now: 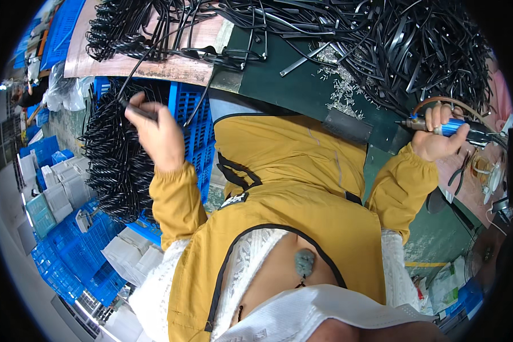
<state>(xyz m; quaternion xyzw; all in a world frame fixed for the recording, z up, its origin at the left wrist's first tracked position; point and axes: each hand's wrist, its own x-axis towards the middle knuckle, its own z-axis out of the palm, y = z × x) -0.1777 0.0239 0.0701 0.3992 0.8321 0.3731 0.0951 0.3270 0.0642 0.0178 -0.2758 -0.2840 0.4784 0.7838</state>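
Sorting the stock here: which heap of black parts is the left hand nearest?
The heap standing in the blue crate at the person's left. The left hand, holding one black piece, is right beside it; the other tangles lie up on the bench.

Your glossy blue metal driver (450,127) gleams at right. Matt black plastic strips (117,165) fill the ribbed blue plastic crate (191,122) at left

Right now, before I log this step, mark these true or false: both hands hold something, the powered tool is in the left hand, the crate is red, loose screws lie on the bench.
1. Both hands hold something. True: left hand grips a black part, right hand a blue driver tool.
2. The tool is in the left hand. False: the right.
3. The crate is red. False: blue.
4. Loose screws lie on the green bench. True.
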